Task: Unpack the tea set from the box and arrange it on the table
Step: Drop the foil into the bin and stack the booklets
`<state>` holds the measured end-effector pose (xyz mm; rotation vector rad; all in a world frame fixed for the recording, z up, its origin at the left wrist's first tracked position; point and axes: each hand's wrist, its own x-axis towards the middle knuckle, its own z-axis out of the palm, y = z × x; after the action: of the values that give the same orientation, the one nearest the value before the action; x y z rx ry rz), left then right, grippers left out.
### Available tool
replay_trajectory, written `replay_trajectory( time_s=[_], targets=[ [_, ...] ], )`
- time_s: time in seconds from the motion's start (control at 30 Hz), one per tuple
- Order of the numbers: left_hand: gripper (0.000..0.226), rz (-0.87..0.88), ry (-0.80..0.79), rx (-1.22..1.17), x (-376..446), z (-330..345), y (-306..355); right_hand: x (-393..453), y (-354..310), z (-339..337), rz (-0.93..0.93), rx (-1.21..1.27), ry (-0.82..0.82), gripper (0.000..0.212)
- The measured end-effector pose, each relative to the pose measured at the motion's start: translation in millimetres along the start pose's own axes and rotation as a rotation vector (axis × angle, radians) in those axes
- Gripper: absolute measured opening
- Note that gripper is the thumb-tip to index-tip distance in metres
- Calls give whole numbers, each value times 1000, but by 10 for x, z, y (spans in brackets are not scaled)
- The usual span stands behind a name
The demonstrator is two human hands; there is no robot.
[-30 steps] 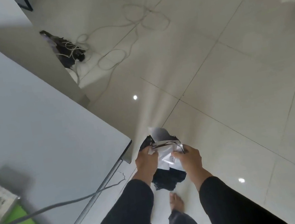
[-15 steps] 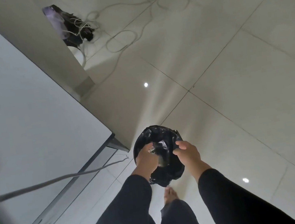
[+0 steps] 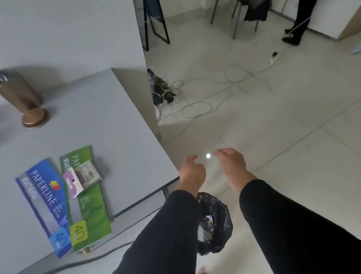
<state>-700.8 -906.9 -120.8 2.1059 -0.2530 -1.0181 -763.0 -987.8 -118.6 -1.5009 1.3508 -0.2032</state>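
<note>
Head view shows left hand (image 3: 191,173) and right hand (image 3: 232,164) loosely curled and empty above the black bag (image 3: 214,222), so turn back toward the bench (image 3: 127,130)

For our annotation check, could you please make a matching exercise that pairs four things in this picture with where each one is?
Things:
1. blue Paperline pack
2. green pack
3. black bag
4. bronze vase

Places:
A. on the floor, below the left hand and partly behind the left sleeve
B. standing on the table, near the wall
C. flat on the table, at the left of the pair of packs
D. flat on the table, with a small packet lying on it

Pairs: 1-C, 2-D, 3-A, 4-B
</note>
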Motion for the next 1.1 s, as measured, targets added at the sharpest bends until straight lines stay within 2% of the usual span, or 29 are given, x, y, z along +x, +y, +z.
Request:
replay_trajectory(
  time_s=[0.23, 0.37, 0.53, 0.63, 0.73, 0.93, 1.1],
  targets=[
    [45, 8, 305, -259, -235, -1059, -87, -466, -639, 454, -136, -45, -122, 13],
    [44, -54, 485, -315, -288, -1690, -534, -705, -776, 1018, -184, -129, -259, 22],
    [42, -182, 639, -303, -369, -2298, -1259, -922, -770, 1712, -153, -227, -405, 32],
    [42, -244, 640, -319, -335, -2564, -1569, -1004, -791, 2081, -171, -302, -416, 35],
    [41, -284, 565, -256, -228, -2745, -1733, -1014, -803, 2421, -177, -345, -428, 29],
    [36, -256, 411, -183, 133, -2907, -1792, -935, -837, 2918, -107, -398, -329, 54],
    [40, -229, 339, -217, 342, -3023, -1703, -962, -921, 3218, -113, -387, -255, 47]
  ],
)
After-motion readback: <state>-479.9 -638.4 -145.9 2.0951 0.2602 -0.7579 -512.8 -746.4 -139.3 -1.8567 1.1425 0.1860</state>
